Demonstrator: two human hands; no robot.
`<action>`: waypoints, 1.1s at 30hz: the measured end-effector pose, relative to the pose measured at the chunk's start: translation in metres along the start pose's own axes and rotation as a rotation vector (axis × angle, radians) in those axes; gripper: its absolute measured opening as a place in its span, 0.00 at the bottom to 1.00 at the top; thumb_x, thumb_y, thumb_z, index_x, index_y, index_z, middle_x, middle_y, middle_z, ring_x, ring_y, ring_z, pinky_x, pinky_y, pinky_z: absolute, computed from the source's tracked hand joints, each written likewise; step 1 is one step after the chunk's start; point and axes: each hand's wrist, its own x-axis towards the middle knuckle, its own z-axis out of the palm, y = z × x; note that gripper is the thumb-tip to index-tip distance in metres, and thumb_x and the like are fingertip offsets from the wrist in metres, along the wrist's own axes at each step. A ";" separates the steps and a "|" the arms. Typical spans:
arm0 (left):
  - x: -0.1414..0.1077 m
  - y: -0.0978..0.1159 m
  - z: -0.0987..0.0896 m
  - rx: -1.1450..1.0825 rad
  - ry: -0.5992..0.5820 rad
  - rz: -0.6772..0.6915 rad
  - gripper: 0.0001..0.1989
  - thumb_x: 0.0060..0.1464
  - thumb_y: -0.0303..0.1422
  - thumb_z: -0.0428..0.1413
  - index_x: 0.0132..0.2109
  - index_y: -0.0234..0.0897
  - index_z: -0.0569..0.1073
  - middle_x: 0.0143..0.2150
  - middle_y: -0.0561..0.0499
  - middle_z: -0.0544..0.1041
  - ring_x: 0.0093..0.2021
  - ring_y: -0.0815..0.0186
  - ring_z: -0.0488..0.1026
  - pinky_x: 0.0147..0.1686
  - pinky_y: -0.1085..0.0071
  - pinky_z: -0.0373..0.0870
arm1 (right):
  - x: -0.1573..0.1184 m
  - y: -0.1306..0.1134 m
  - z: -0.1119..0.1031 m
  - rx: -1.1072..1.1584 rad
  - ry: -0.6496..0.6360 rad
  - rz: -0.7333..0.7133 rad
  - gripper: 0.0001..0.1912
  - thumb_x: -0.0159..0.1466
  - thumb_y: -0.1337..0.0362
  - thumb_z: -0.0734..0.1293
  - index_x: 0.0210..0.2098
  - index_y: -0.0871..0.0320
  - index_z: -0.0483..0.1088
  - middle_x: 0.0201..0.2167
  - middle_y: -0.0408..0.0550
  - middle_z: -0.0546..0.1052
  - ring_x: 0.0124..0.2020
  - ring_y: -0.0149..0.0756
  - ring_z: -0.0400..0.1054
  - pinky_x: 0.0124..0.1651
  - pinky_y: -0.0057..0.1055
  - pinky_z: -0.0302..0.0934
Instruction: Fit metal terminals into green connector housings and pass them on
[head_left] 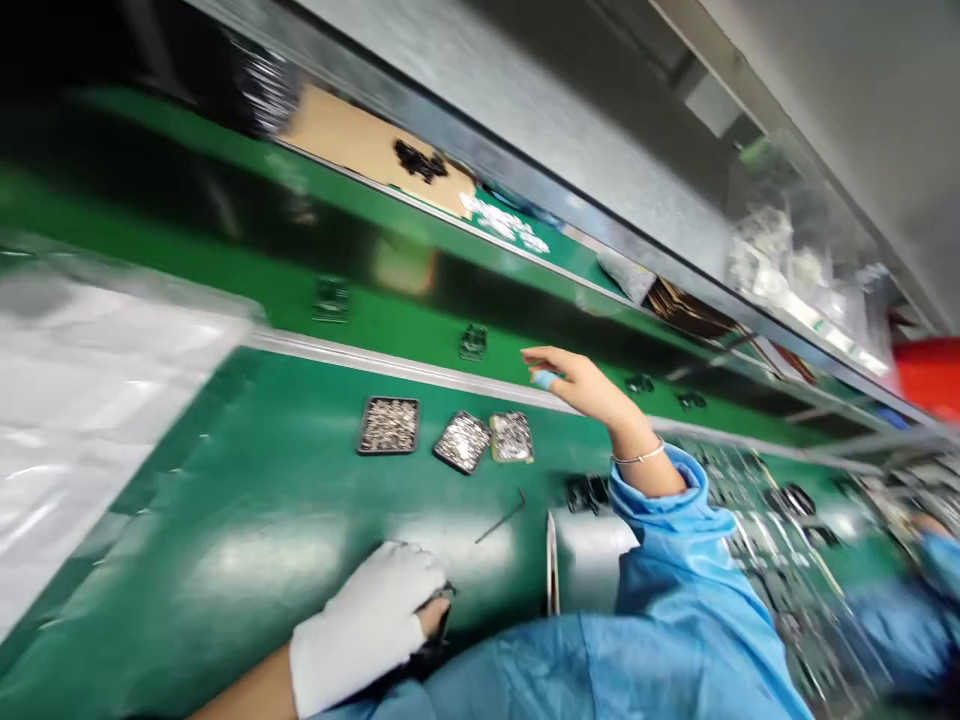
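My left hand [379,615], in a white glove with a bare thumb tip, is closed around a dark part [436,630] low over the green bench; most of that part is hidden. Raised toward the back of the bench, my right hand [577,382] is bare with a blue wrap on one finger, its fingers stretched out and holding nothing. Below and left of it sit a square tray of small metal parts [388,426], a second tilted tray [462,443] and a third, lighter one [512,437]. A thin tool like a hex key [501,517] lies between my hands.
White plastic sheeting [90,400] covers the left side. A metal shelf [525,165] runs above the bench, with black parts [420,160] and white pieces [504,222] on the level below. At right are racked parts [772,520] and another person's blue sleeve [892,620].
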 end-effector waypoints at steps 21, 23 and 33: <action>0.011 -0.027 0.017 -0.148 0.361 0.078 0.27 0.60 0.56 0.46 0.33 0.43 0.80 0.36 0.52 0.83 0.36 0.63 0.81 0.38 0.73 0.78 | -0.257 0.096 0.091 -0.178 0.916 0.597 0.16 0.62 0.58 0.62 0.46 0.57 0.72 0.48 0.56 0.77 0.52 0.45 0.70 0.58 0.45 0.63; 0.011 -0.027 0.018 -0.143 0.349 0.071 0.27 0.60 0.56 0.46 0.33 0.43 0.80 0.36 0.52 0.83 0.36 0.62 0.81 0.38 0.73 0.79 | -0.254 0.095 0.093 -0.249 0.789 0.577 0.19 0.63 0.57 0.64 0.51 0.58 0.70 0.54 0.59 0.73 0.57 0.47 0.66 0.62 0.48 0.58; 0.011 -0.026 0.021 -0.135 0.334 0.104 0.26 0.62 0.54 0.46 0.33 0.43 0.79 0.35 0.52 0.83 0.35 0.63 0.81 0.37 0.74 0.79 | -0.257 0.104 0.087 -0.359 0.686 0.717 0.16 0.67 0.59 0.60 0.51 0.57 0.69 0.54 0.58 0.72 0.58 0.46 0.65 0.61 0.46 0.60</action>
